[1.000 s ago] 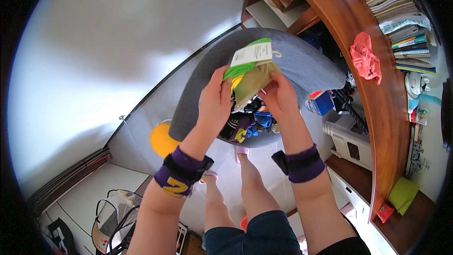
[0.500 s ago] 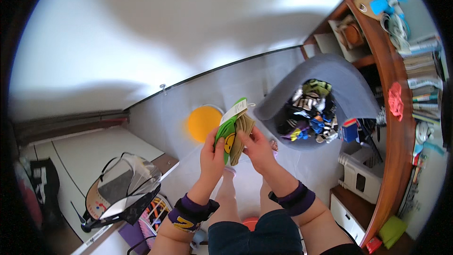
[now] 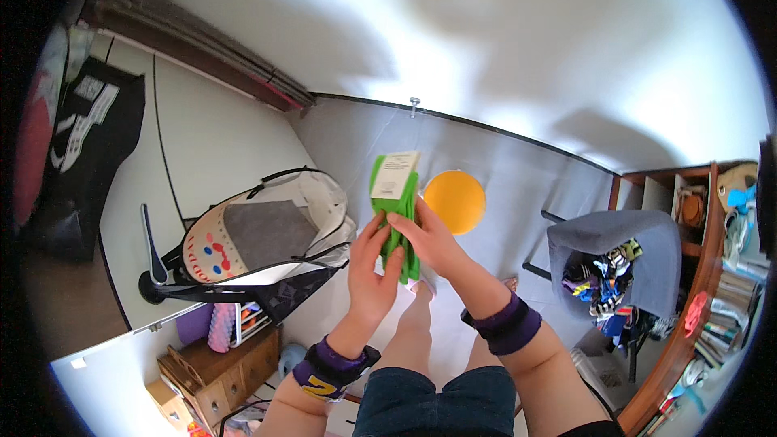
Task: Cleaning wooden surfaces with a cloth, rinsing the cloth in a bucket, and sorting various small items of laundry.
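Both my hands are closed on a folded bundle of bright green socks (image 3: pixel 402 252) with a white printed label (image 3: pixel 395 175) at its far end. My left hand (image 3: pixel 374 271) grips the near left side of the bundle, fingers bent around it. From the right, my right hand (image 3: pixel 429 236) pinches the middle, its thumb lying across the green fabric. The bundle is in the air in front of me, above the floor. Each of my forearms wears a dark purple band.
A round yellow stool top (image 3: pixel 455 202) is just beyond my right hand. Further right, a grey padded chair (image 3: pixel 660 251) holds a heap of socks (image 3: pixel 607 279). On the left, a clear-and-black bag (image 3: pixel 267 231) lies on a white surface (image 3: pixel 202 121). Wooden shelves (image 3: pixel 694 336) line the right side.
My view has swung left, so the stool and chair appear further right. The bundle has been turned: its khaki part and yellow smiling face no longer show, and the label faces up.
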A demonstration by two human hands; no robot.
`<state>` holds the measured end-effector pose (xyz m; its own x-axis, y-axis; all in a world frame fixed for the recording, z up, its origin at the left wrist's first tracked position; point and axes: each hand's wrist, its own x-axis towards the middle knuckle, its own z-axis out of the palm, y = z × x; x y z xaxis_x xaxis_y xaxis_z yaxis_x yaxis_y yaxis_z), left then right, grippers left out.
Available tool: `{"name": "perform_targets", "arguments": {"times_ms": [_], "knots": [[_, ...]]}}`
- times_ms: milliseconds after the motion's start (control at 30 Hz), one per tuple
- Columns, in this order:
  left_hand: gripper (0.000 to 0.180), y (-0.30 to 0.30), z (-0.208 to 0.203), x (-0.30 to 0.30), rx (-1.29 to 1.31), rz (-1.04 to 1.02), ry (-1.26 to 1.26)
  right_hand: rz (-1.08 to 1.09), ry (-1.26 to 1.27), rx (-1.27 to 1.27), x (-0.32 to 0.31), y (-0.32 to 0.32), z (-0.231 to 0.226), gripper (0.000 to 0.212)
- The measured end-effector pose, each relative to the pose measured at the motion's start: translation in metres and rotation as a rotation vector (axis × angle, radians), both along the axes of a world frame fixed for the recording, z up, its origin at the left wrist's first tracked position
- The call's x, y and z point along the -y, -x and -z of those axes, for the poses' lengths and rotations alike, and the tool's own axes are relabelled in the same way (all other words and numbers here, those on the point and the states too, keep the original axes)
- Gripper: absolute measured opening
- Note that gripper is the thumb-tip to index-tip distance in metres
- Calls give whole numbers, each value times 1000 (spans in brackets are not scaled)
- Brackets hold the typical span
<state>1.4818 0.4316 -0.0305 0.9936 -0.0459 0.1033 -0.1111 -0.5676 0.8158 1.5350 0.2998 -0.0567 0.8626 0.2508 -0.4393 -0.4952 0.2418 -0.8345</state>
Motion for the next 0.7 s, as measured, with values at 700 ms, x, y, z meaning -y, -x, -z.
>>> {"name": "perform_targets", "arguments": {"times_ms": [700], "knots": [[37, 22, -22, -110, -225, 98, -686, -493, 234, -474, -182, -66, 123, 43]]}}
